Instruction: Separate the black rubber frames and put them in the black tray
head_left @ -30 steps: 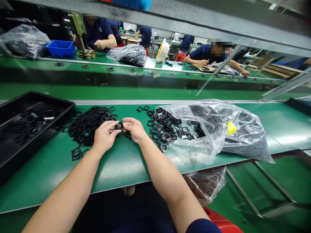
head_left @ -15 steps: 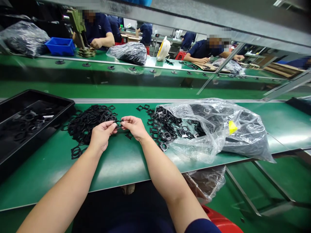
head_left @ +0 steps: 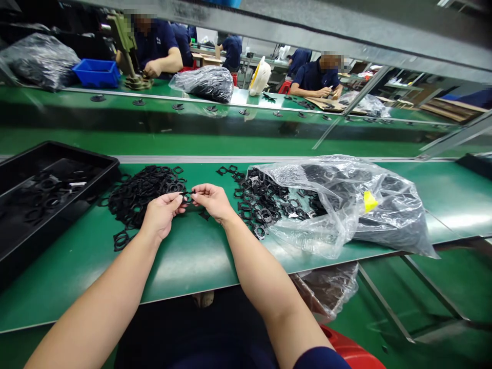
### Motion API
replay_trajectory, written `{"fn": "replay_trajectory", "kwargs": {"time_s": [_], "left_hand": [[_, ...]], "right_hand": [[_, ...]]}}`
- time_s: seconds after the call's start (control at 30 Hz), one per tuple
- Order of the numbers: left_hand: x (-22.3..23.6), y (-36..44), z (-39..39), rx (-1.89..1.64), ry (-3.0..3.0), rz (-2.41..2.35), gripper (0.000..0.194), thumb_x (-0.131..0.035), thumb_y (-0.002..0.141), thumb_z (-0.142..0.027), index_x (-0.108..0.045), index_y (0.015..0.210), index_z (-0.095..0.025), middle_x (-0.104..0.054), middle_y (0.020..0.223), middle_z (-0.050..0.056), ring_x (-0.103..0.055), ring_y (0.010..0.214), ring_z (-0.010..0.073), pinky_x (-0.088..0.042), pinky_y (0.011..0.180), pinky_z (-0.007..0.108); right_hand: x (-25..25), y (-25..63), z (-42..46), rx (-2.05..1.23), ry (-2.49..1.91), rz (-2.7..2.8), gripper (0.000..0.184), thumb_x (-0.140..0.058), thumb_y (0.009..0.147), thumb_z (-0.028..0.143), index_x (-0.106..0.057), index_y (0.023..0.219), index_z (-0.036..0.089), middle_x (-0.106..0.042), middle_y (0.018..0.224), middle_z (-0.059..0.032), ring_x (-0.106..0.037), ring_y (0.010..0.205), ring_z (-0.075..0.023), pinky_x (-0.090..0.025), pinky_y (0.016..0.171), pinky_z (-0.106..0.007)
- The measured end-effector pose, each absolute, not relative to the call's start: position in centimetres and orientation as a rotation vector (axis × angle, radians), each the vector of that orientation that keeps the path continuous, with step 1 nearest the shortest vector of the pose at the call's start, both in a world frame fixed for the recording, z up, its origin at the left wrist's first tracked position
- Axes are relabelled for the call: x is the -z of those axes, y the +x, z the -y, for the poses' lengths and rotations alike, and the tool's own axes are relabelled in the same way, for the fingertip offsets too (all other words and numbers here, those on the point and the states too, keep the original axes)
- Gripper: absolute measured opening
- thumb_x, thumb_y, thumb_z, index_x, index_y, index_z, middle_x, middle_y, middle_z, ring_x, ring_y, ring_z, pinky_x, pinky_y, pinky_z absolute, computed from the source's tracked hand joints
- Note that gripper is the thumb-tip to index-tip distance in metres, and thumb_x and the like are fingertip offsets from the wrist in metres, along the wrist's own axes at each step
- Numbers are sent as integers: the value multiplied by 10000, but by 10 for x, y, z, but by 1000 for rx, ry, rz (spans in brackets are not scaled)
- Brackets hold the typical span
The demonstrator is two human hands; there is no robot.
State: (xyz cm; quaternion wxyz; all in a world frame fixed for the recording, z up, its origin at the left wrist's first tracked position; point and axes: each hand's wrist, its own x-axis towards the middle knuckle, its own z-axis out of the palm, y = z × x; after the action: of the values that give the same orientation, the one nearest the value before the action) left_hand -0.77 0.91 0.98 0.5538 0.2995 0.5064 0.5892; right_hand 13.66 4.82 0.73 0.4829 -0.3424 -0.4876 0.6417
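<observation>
Between my fingertips is a small black plastic ring-shaped part (head_left: pixel 187 197), held up over the green table. My left hand (head_left: pixel 163 212) pinches its left side, and my right hand (head_left: pixel 211 201) pinches its right side. Fingers cover much of the part, so its fine detail is hidden. Just left of and behind my left hand lies a heap of similar black parts (head_left: pixel 134 197). Beyond my right hand, more loose black parts (head_left: pixel 261 202) spill from the mouth of a clear plastic bag (head_left: pixel 334 220). A dark piece (head_left: pixel 205 215) lies beneath my right hand.
A black tray (head_left: pixel 69 154) with some parts in it stands at the left. The bulging bag bears a yellow label (head_left: pixel 370 201). Behind runs a green conveyor belt (head_left: pixel 230 138) with spaced black pieces along its far edge. Co-workers (head_left: pixel 317 79) sit across it. A red stool (head_left: pixel 349 351) is below right.
The held part has tilted slightly, showing more of its ring opening. Both hands stay nearly in place. Across the belt, the co-worker at right has drawn an outstretched arm in.
</observation>
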Motion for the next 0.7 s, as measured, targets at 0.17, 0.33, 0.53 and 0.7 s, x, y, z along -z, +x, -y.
{"fn": "replay_trajectory", "kwargs": {"time_s": [0.17,0.33,0.53,0.7], "left_hand": [[-13,-6,-7,-1366,690,-1118,420,-854,461,-348,-654,754,-123,-619,692,-2,-556,628,96,-470,544,214],[-11,-7,-8,-1427,601,-1044,354,-838,517,-255,-647,785,-127,-636,730,0,-575,651,91,-476,579,209],[-9,-9,-9,-1324,595,-1025,297,-784,612,-240,-665,851,-109,-677,789,43,-625,678,121,-508,628,239],[-10,-10,-8,-1302,614,-1013,277,-801,594,-229,-671,799,-96,-682,754,45,-627,637,109,-512,604,218]], "right_hand": [[-6,136,-48,-1572,-834,1178,330,-793,553,279,-634,810,145,-630,637,35,-578,544,-70,-484,547,-204],[-7,136,-47,-1577,-822,1176,326,-789,564,284,-625,811,147,-628,638,37,-588,549,-71,-491,550,-204],[-6,135,-47,-1566,-835,1159,330,-791,563,285,-608,800,146,-620,630,43,-587,532,-65,-488,533,-194],[-7,136,-47,-1592,-793,1155,338,-794,565,288,-606,808,148,-629,650,41,-602,544,-68,-499,547,-196]]}}
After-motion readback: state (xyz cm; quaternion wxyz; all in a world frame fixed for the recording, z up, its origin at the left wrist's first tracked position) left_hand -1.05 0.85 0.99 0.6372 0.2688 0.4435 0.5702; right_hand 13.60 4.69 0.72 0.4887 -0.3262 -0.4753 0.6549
